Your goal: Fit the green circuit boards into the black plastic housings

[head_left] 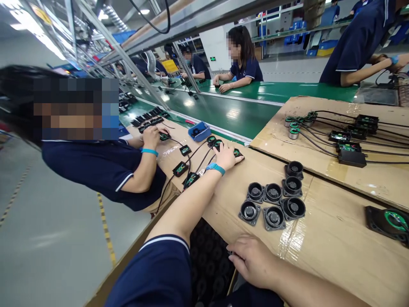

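— Brown cardboard [332, 238] covers the whole bench. See the black speakers [274, 200] on it? I count seven, all in a bunch, between the two hands.
— Where is the left hand [226, 157]?
— Far out, flat on the cardboard, fingers stretched and gripping nothing. The tips touch a little green and black circuit board [237, 152] with a wire on it.
— Are there more boards?
— Yes, I can see five more near it, and their black wires cross over. A small blue bin [200, 131] sits behind them, by the green belt [230, 113].
— And the right hand [255, 260]?
— At the near edge, fingers bent down beside a dark tray [207, 264]. I can't tell if it holds anything.
— Who is on the left?
— A person in a dark blue shirt. The co-worker's hand [151, 136] rests by another board. A second cardboard sheet [367, 179] on the right holds more wired parts.
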### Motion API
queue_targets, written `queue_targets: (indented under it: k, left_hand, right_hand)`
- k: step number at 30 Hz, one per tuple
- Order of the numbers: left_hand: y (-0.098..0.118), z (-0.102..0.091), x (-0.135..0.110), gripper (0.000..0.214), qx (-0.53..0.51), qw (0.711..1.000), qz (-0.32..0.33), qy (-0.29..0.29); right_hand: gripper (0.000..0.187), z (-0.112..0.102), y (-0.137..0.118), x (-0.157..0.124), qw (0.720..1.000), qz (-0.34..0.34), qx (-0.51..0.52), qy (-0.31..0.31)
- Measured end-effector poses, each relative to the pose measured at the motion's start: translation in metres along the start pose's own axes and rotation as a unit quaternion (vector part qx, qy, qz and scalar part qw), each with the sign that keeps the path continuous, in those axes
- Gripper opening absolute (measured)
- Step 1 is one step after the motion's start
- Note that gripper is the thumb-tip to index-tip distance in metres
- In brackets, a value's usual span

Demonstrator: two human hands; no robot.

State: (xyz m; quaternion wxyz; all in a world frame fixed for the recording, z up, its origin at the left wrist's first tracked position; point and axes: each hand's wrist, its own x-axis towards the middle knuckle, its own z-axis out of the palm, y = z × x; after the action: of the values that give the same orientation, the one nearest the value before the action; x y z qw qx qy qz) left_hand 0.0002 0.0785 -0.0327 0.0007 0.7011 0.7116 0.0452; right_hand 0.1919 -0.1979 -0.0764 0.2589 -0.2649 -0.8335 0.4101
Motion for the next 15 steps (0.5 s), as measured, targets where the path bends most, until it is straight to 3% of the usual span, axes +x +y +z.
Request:
queue_targets:
  k: [3, 6, 10, 13, 15]
  left_hand:
    - [-0.007, -0.005, 0.008, 0.075, 0.0, 1.0, -0.009, -0.007]
    - [-0.013, -0.016, -0.01, 0.08, 0.015, 1.0, -0.011, 0.013]
    - [-0.03, -0.021, -0.09, 0.083, 0.068, 0.995, -0.007, 0.071]
    - [-0.056, -0.013, -0.16, 0.083, 0.107, 0.993, 0.005, 0.043]
    - [-0.074, -0.006, -0.188, 0.071, 0.108, 0.994, -0.003, 0.031]
  right_hand:
    - [0.024, 0.001, 0.001, 0.0, 1.0, -0.006, 0.0, 0.005]
    - [0.025, 0.0, 0.0, -0.001, 1.0, -0.012, -0.004, 0.002]
    - [0.022, -0.001, 0.001, 0.0, 1.0, -0.006, -0.025, -0.007]
    - [0.021, 0.0, 0.002, 0.003, 0.999, -0.011, -0.048, -0.016]
    - [0.021, 0.0, 0.001, 0.003, 0.997, -0.026, -0.067, -0.023]
